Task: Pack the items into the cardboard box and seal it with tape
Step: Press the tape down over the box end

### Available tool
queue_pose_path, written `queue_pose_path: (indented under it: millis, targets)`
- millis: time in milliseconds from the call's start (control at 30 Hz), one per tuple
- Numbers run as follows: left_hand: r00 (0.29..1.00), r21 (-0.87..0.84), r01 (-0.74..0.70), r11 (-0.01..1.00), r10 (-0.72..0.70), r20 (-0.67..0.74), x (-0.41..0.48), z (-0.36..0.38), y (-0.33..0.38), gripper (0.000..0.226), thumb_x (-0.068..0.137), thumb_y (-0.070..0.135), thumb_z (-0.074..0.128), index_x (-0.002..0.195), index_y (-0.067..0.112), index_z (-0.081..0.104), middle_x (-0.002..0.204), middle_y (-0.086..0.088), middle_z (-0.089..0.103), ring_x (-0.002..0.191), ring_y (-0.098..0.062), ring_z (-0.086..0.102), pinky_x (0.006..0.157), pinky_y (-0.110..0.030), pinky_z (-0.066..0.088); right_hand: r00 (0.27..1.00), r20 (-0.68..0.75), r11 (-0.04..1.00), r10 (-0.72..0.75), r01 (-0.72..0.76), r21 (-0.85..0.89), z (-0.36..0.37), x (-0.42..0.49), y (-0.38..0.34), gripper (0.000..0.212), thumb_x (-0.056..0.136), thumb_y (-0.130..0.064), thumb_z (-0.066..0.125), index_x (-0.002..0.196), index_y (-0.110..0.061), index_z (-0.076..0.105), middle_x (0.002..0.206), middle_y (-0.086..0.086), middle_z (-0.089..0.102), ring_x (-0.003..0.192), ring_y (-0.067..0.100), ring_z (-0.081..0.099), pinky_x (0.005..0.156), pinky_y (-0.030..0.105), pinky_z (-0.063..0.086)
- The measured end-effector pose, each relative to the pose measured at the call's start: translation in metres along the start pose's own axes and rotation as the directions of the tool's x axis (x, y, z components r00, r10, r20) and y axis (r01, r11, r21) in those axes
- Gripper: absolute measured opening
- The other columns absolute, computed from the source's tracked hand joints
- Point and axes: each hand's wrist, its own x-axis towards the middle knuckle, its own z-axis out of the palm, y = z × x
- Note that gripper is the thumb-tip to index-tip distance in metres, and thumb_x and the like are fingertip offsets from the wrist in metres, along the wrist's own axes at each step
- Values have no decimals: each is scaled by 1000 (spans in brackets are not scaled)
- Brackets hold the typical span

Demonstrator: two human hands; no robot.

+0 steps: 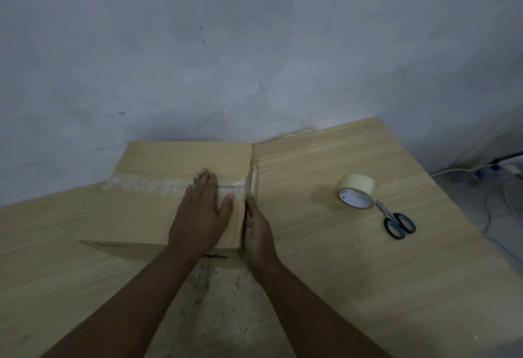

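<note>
A closed cardboard box (pixel 147 216) sits on the wooden table against the wall. A strip of clear tape (pixel 141 185) runs along its top seam and down the right side. My left hand (pixel 201 213) lies flat on the box top, fingers straight, pressing the tape near the right end. My right hand (pixel 259 233) presses flat against the box's right side wall, fingers pointing away from me. The box's contents are hidden.
A roll of clear tape (pixel 357 190) lies on the table (pixel 339 272) to the right of the box. Black-handled scissors (pixel 396 221) lie just beside the roll. Cables and a power strip (pixel 503 168) lie on the floor at the far right.
</note>
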Motion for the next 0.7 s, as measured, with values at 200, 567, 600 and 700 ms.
queue_pose_path:
  millis: [200,567,600,700]
  targets:
    - [1000,-44,6,999,-7,-13,0,-1,-3,67,100,43,39,154,9,17,162,-5,9,149,-13,4,118,-25,0,999,4,995,33,-34,93,-10,-18,23,34,105,-30,32,121,-20,60,101,-9,71,85,-3,68,62,12,51]
    - [996,-199,-41,979,24,-88,-5,-5,-4,63,95,38,56,147,9,37,157,-4,28,145,-11,21,118,-22,8,997,-75,979,-5,-10,-202,2,7,0,41,96,-49,39,111,-25,69,109,0,71,97,11,67,85,32,55]
    - [994,-256,-45,966,18,-107,-6,-8,-6,59,93,34,61,144,9,44,153,-3,35,143,-10,28,119,-24,13,995,-94,970,26,-48,-239,4,6,-4,45,93,-53,41,109,-24,71,108,2,72,98,15,68,89,39,54]
    - [987,-496,-28,868,-54,-151,-6,-15,-12,46,88,20,70,132,12,59,141,2,51,132,1,40,114,-24,32,986,-164,946,6,-59,-318,15,3,-18,44,91,-50,40,101,-23,73,103,3,72,96,20,67,91,45,53]
